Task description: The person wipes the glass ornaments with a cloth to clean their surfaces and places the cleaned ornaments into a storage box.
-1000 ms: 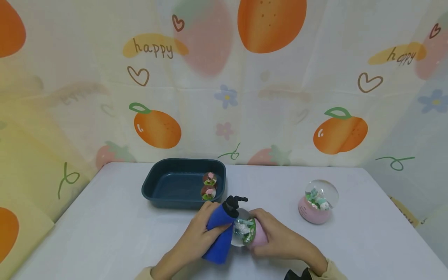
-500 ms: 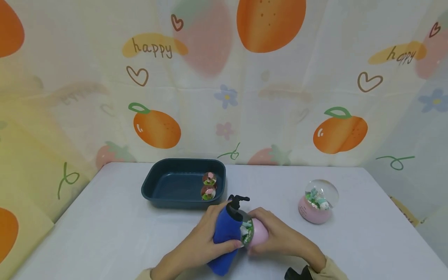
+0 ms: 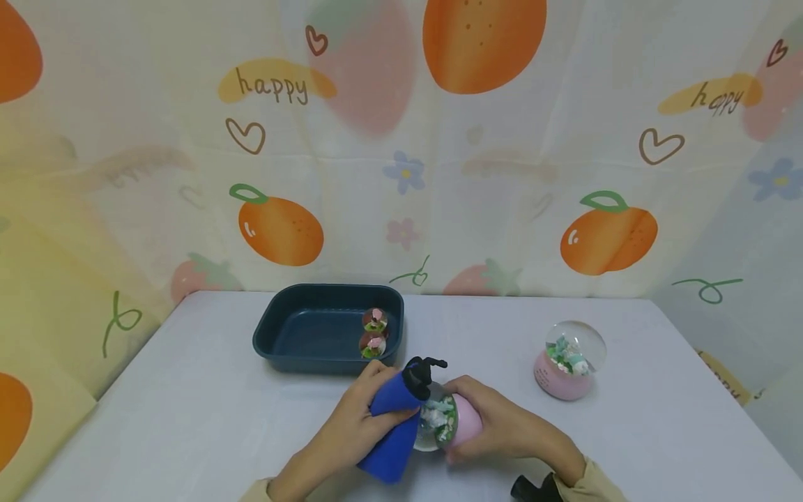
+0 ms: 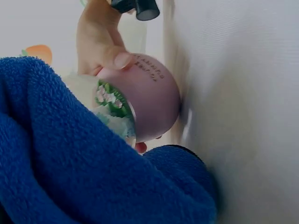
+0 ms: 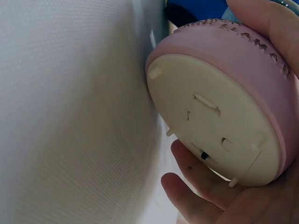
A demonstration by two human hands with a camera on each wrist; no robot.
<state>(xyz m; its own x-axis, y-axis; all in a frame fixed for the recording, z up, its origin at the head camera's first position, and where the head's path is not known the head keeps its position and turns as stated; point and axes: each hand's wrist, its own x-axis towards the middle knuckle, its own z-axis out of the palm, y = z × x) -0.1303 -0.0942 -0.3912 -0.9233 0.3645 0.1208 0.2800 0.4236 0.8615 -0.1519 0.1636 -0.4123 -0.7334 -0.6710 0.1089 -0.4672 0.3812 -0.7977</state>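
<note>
A snow globe with a pink base lies tilted on its side, its clear dome toward the left. My right hand grips the base; the right wrist view shows its cream underside with fingers beneath. My left hand holds a blue towel with dark trim against the dome. In the left wrist view the towel covers much of the globe, leaving green leaves and pale flowers visible. A second pink snow globe stands upright on the table to the right.
A dark teal tray stands at the back left of the white table, with two small globe ornaments at its right end. A patterned cloth hangs behind. A black object sits by the right wrist.
The towel moved right over the dome, then back left and down, uncovering part of it again. The right hand keeps its grip on the base, almost in place.
</note>
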